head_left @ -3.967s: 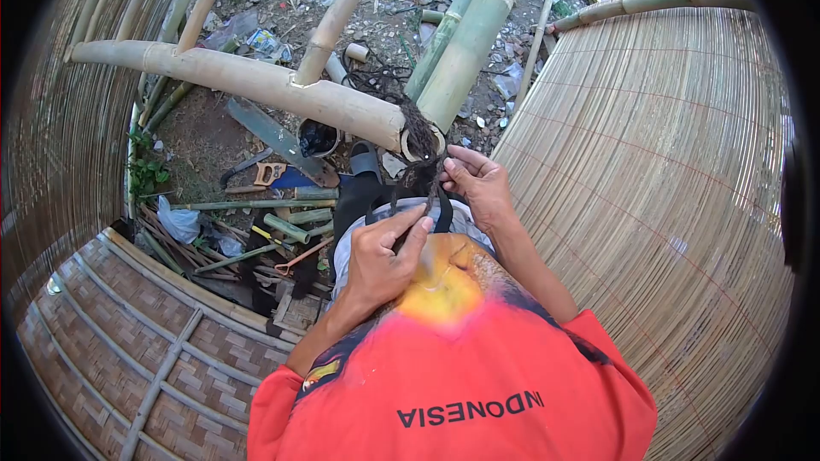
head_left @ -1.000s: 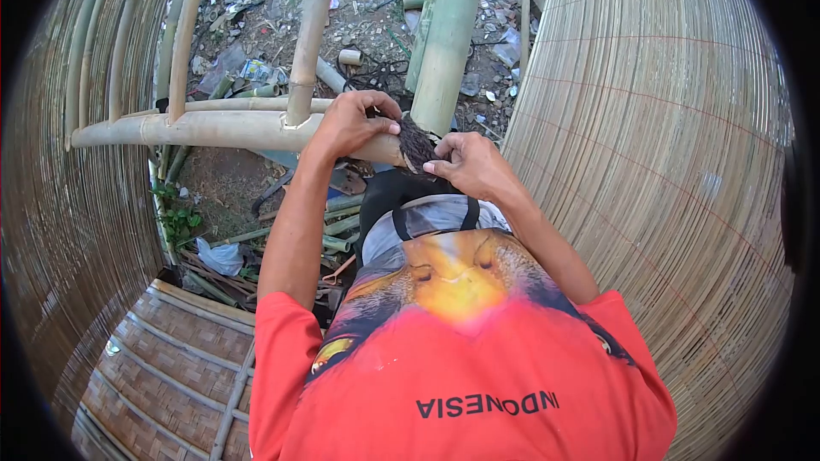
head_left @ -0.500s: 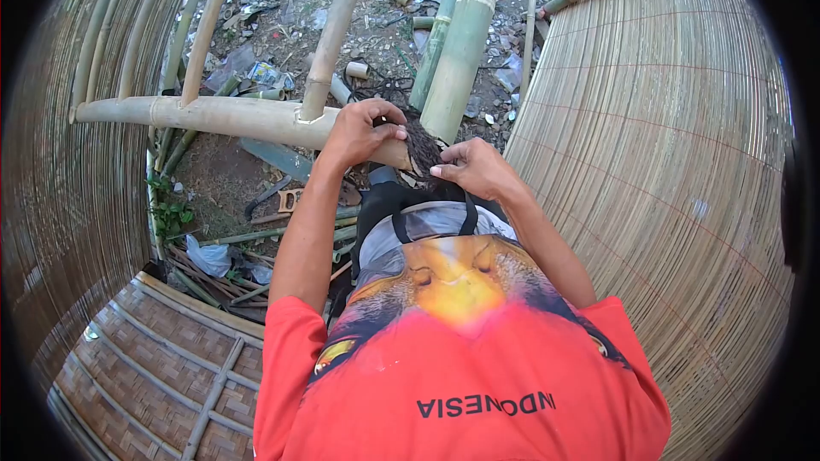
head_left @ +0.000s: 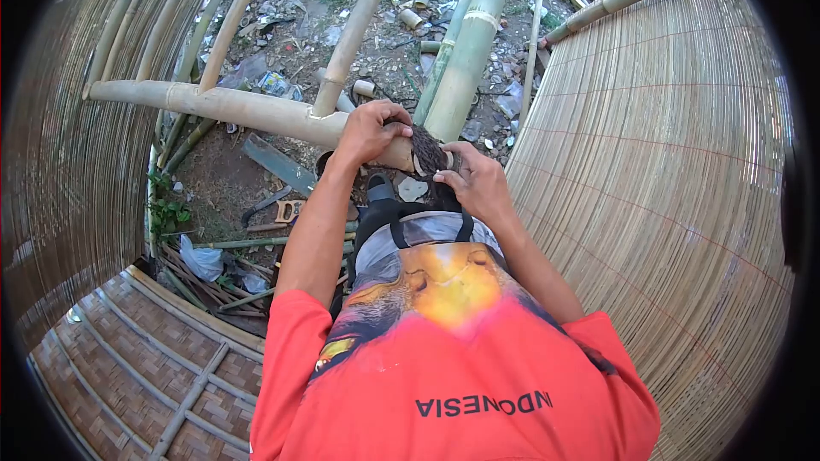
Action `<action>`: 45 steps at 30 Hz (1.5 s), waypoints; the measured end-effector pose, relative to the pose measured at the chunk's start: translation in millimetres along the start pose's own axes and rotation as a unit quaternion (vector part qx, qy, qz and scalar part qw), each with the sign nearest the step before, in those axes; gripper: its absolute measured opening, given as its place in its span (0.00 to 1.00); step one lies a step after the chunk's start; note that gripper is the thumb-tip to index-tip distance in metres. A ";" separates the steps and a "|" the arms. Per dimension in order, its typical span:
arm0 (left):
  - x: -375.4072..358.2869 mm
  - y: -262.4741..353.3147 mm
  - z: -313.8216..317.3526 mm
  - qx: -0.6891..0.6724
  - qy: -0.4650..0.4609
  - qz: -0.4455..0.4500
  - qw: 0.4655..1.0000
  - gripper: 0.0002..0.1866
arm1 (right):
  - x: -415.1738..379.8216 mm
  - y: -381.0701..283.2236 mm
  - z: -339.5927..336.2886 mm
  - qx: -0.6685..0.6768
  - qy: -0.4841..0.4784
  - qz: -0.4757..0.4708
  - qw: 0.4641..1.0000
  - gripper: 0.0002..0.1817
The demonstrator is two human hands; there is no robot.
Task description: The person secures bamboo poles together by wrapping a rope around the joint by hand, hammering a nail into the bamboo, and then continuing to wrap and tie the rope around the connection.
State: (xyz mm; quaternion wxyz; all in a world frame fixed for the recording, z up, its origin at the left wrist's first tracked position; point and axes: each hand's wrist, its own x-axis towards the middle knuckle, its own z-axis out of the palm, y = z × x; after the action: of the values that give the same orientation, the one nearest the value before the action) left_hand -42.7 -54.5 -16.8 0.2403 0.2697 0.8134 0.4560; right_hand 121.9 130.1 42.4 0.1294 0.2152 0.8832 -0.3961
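Note:
Dark, coarse fibre rope (head_left: 430, 150) is wrapped thickly around the end of a horizontal bamboo pole (head_left: 248, 111), where it meets a thick upright green bamboo post (head_left: 465, 68). My left hand (head_left: 373, 131) rests over the pole's end, thumb and fingers closed in a pinch at the left edge of the wrapping. On the other side, my right hand (head_left: 477, 177) pinches the rope at its lower right edge between thumb and forefinger. The underside of the wrapping is hidden from me.
A bamboo-slat screen (head_left: 641, 145) stands close on the right. Woven bamboo panelling (head_left: 128, 358) lies at lower left. A handsaw (head_left: 289, 211), cut bamboo and a plastic bag (head_left: 202, 259) lie on the ground. Thinner bamboo poles (head_left: 363, 26) rise from the horizontal one.
My view has shifted slightly, so the frame sits a little lower and further right. Both hands stay at the rope wrapping; the right hand's fingers have moved slightly.

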 end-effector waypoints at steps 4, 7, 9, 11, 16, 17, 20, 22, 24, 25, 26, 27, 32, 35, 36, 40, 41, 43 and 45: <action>4.1 -2.1 0.7 -0.029 -0.028 -0.040 0.998 0.08 | -10.1 12.5 6.5 -0.024 0.024 -0.201 0.979 0.21; 4.2 1.2 -1.3 -0.036 -0.041 -0.063 0.997 0.09 | -11.5 21.2 16.2 -0.048 0.043 -0.234 0.970 0.20; 5.3 1.1 -2.0 -0.029 -0.042 -0.067 0.996 0.09 | -14.1 22.3 19.8 -0.037 0.050 -0.217 0.974 0.18; 6.4 -1.8 -0.2 -0.017 -0.049 -0.083 0.995 0.09 | -17.5 21.3 22.2 -0.027 0.054 -0.210 0.976 0.18; 4.2 -6.1 1.6 -0.022 -0.038 -0.065 0.997 0.09 | -22.7 25.9 28.4 -0.012 0.058 -0.207 0.977 0.18; 4.8 -7.3 2.1 -0.024 -0.037 -0.063 0.997 0.09 | -21.9 27.5 29.7 -0.013 0.061 -0.213 0.975 0.19; 4.1 -11.1 4.6 -0.032 -0.017 -0.046 0.998 0.10 | -19.0 29.3 29.7 -0.023 0.060 -0.220 0.973 0.22; 3.0 -7.6 3.4 -0.025 -0.016 -0.044 0.999 0.10 | -18.6 28.4 29.6 -0.034 0.054 -0.221 0.973 0.23; 3.0 -4.4 1.8 -0.020 -0.014 -0.044 0.999 0.10 | -21.7 27.8 30.8 -0.002 0.073 -0.218 0.973 0.27; 3.5 -2.6 0.7 -0.015 -0.026 -0.056 0.998 0.10 | -23.0 29.1 32.1 -0.003 0.072 -0.219 0.973 0.27; 3.4 -1.1 -0.3 -0.011 -0.037 -0.067 0.997 0.09 | -24.3 31.7 34.4 0.019 0.078 -0.203 0.976 0.28; 3.5 -2.0 -0.2 -0.012 -0.037 -0.068 0.997 0.09 | -26.0 33.9 35.8 0.042 0.084 -0.187 0.978 0.30; 8.3 -9.7 1.3 0.003 -0.043 -0.060 0.997 0.10 | -28.2 37.6 32.5 0.011 0.077 -0.219 0.973 0.32; 10.0 -1.9 -1.2 0.020 -0.056 -0.094 0.994 0.11 | -31.2 34.5 31.5 0.011 0.079 -0.215 0.973 0.34; 11.0 -2.6 -0.9 0.017 -0.052 -0.095 0.994 0.11 | -32.3 32.5 32.0 0.023 0.076 -0.196 0.977 0.36; 19.9 -12.5 -3.4 0.020 -0.085 -0.079 0.993 0.11 | -33.0 27.2 38.5 0.092 0.106 -0.090 0.986 0.36; 23.9 -16.5 -3.4 0.017 -0.106 -0.073 0.992 0.11 | -29.0 36.5 44.2 0.134 0.108 -0.064 0.983 0.36; 30.3 -17.7 -4.6 0.010 -0.126 -0.087 0.988 0.11 | -18.5 45.9 48.5 0.218 0.086 0.021 0.972 0.38; 36.7 -21.0 -5.8 0.005 -0.146 -0.102 0.984 0.11 | -14.5 44.9 44.1 0.326 0.037 0.157 0.931 0.45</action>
State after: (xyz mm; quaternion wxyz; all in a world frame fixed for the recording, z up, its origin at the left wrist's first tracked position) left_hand -78.2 -43.1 -37.7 0.4007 0.2501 0.7951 0.3803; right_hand 158.8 119.4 -9.5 0.0796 0.3959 0.6646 -0.6287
